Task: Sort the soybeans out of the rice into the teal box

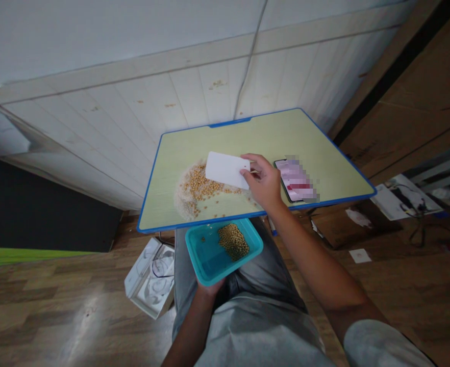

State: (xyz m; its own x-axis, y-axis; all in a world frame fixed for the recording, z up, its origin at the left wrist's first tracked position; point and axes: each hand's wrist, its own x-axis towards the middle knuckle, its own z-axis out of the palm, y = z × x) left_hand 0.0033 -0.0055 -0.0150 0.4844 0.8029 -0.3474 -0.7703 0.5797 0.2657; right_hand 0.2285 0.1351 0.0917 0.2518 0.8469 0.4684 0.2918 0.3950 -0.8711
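Note:
My right hand [263,179] pinches a white card [227,168] by its right end, above the pale yellow tabletop [267,137]. Beneath and left of the card lies a spread of soybeans [194,183] mixed with what looks like rice grains [184,203]. Just below the table's front edge, my left hand [210,287] supports a teal plastic container [205,262] from underneath, its fingers mostly hidden. A heap of soybeans [233,241] sits in the container's right part, and a few lie near its left side.
A phone [296,181] lies on the table right of my right hand. On the floor at left stands an open white box [154,285] with cables or packaging. Cardboard boxes [401,97] rise at right, and a white panelled wall [133,112] backs the table.

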